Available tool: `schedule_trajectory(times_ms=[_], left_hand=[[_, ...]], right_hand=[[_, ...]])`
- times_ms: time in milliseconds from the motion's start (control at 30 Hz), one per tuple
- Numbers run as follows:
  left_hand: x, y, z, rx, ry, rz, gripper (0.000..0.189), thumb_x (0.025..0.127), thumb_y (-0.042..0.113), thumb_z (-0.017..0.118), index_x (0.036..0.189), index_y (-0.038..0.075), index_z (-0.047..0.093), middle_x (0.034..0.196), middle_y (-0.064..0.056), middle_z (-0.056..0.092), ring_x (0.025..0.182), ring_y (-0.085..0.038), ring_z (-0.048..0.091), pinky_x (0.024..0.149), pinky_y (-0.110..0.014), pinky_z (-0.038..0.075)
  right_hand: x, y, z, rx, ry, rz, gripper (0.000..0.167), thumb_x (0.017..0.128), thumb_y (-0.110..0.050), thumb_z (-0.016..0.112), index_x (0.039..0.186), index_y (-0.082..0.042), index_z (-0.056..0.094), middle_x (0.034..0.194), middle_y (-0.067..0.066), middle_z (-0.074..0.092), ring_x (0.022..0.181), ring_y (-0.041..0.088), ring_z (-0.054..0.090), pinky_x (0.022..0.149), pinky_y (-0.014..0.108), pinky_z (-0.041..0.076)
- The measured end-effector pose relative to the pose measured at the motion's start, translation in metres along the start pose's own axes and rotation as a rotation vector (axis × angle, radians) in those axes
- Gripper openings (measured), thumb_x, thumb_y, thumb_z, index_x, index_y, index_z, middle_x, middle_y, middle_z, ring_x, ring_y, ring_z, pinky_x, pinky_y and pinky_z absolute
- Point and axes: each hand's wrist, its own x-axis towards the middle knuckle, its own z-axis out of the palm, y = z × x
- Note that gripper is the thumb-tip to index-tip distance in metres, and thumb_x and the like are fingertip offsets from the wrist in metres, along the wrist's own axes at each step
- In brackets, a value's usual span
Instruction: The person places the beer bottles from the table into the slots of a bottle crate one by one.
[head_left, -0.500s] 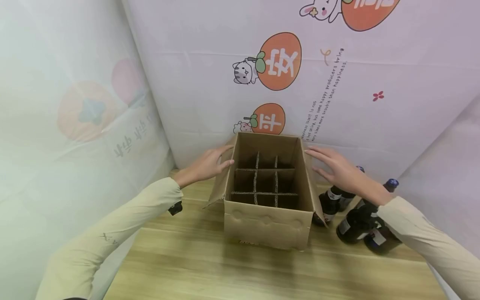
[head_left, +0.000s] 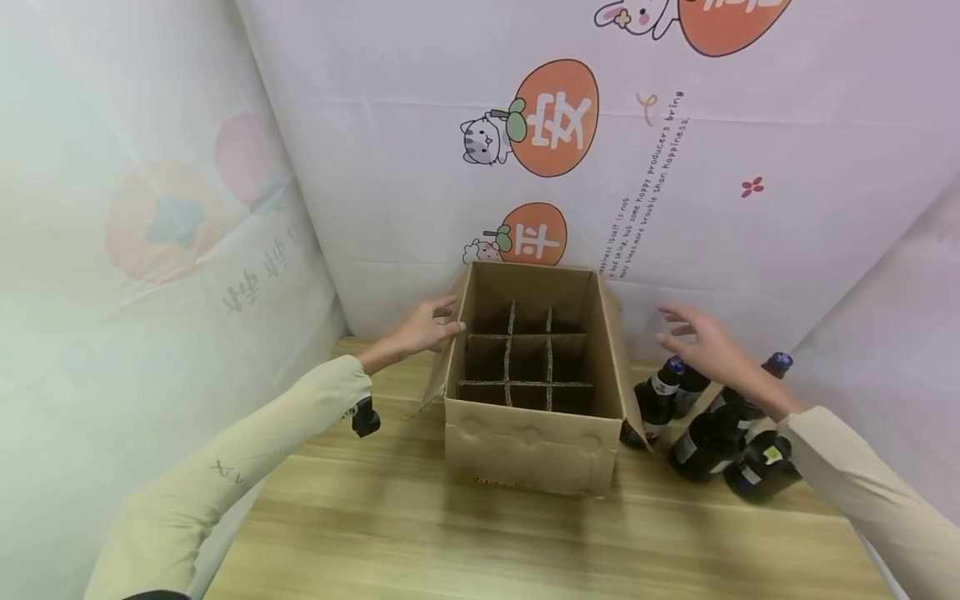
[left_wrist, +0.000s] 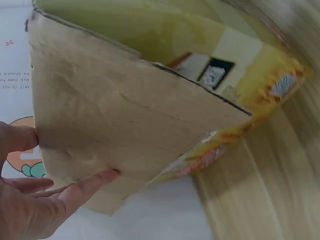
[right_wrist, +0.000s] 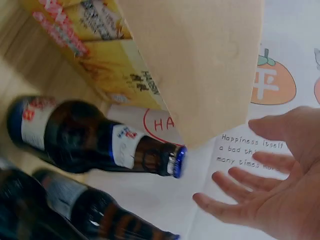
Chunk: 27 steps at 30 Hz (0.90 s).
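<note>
A cardboard box (head_left: 531, 446) stands with its top uncovered, and a cardboard divider (head_left: 549, 385) splits its inside into several cells. My left hand (head_left: 420, 327) is at the box's left side; in the left wrist view its fingers (left_wrist: 95, 186) touch the folded-out flap (left_wrist: 95, 100) without curling round it. My right hand (head_left: 705, 340) is in the air right of the box, above the bottles, fingers spread and holding nothing. Nearest the box is a dark beer bottle (right_wrist: 80, 135) with a blue cap and white label.
Several more dark bottles (head_left: 701, 450) stand close together right of the box on the wooden table (head_left: 360, 517). White printed cloth (head_left: 420, 192) hangs behind the box and along the left side. The right flap (head_left: 633, 392) of the box sticks out toward the bottles.
My right hand has left the box's right flap and moved right, over the bottles. The left hand stays at the left flap, and the box is where it was.
</note>
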Motion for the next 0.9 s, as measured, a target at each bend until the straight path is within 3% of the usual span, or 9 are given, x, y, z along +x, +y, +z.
schedule_trajectory(times_ms=[167, 333, 567, 700, 767, 833, 900], left_hand=[[0.005, -0.004, 0.000, -0.167, -0.022, -0.061, 0.066, 0.101, 0.004, 0.060, 0.162, 0.000, 0.033, 0.162, -0.029, 0.039, 0.135, -0.045, 0.057, 0.080, -0.041, 0.069], [0.009, -0.005, -0.005, -0.315, -0.059, -0.155, 0.068, 0.100, 0.003, 0.061, 0.162, 0.003, 0.033, 0.159, -0.028, 0.043, 0.142, -0.046, 0.049, 0.091, -0.047, 0.067], [0.012, -0.007, -0.006, -0.380, -0.096, -0.197, 0.070, 0.100, 0.002, 0.061, 0.163, 0.004, 0.031, 0.159, -0.030, 0.043, 0.143, -0.048, 0.046, 0.100, -0.054, 0.062], [0.013, -0.010, -0.005, -0.402, -0.104, -0.188, 0.070, 0.100, 0.003, 0.061, 0.163, 0.005, 0.031, 0.161, -0.029, 0.040, 0.146, -0.048, 0.043, 0.101, -0.054, 0.061], [0.012, -0.011, -0.005, -0.409, -0.100, -0.181, 0.070, 0.101, 0.003, 0.061, 0.164, 0.005, 0.031, 0.162, -0.029, 0.039, 0.146, -0.049, 0.042, 0.102, -0.055, 0.061], [0.010, -0.013, -0.004, -0.413, -0.095, -0.174, 0.069, 0.101, 0.003, 0.060, 0.164, 0.006, 0.031, 0.161, -0.030, 0.039, 0.146, -0.049, 0.042, 0.101, -0.055, 0.061], [0.009, -0.013, -0.004, -0.420, -0.094, -0.174, 0.070, 0.101, 0.003, 0.060, 0.164, 0.008, 0.031, 0.161, -0.030, 0.039, 0.146, -0.049, 0.042, 0.101, -0.055, 0.061]], right_hand=[[-0.011, 0.006, 0.003, 0.032, 0.013, 0.107, 0.062, 0.111, -0.025, 0.052, 0.154, 0.016, 0.032, 0.146, 0.047, 0.044, 0.126, 0.066, 0.051, 0.100, 0.073, 0.053], [-0.025, 0.009, 0.011, -0.029, 0.034, 0.216, 0.062, 0.111, -0.028, 0.053, 0.150, 0.018, 0.036, 0.138, 0.046, 0.051, 0.122, 0.061, 0.056, 0.095, 0.069, 0.057], [-0.041, 0.024, 0.030, -0.013, -0.003, 0.297, 0.063, 0.106, -0.021, 0.062, 0.145, 0.023, 0.038, 0.130, 0.050, 0.053, 0.107, 0.057, 0.065, 0.083, 0.061, 0.063], [-0.044, 0.035, 0.048, 0.043, 0.071, 0.303, 0.062, 0.105, -0.021, 0.065, 0.143, 0.022, 0.041, 0.135, 0.049, 0.051, 0.113, 0.058, 0.064, 0.084, 0.057, 0.065], [-0.044, 0.039, 0.059, 0.126, 0.121, 0.330, 0.059, 0.105, -0.025, 0.065, 0.142, 0.016, 0.047, 0.136, 0.042, 0.056, 0.115, 0.049, 0.066, 0.085, 0.046, 0.065], [-0.044, 0.041, 0.069, 0.234, 0.172, 0.380, 0.057, 0.104, -0.031, 0.066, 0.140, 0.011, 0.051, 0.135, 0.034, 0.061, 0.108, 0.027, 0.070, 0.083, 0.030, 0.063], [-0.044, 0.043, 0.077, 0.318, 0.213, 0.439, 0.057, 0.104, -0.036, 0.067, 0.141, 0.005, 0.053, 0.136, 0.026, 0.063, 0.101, 0.004, 0.063, 0.080, 0.017, 0.055]])
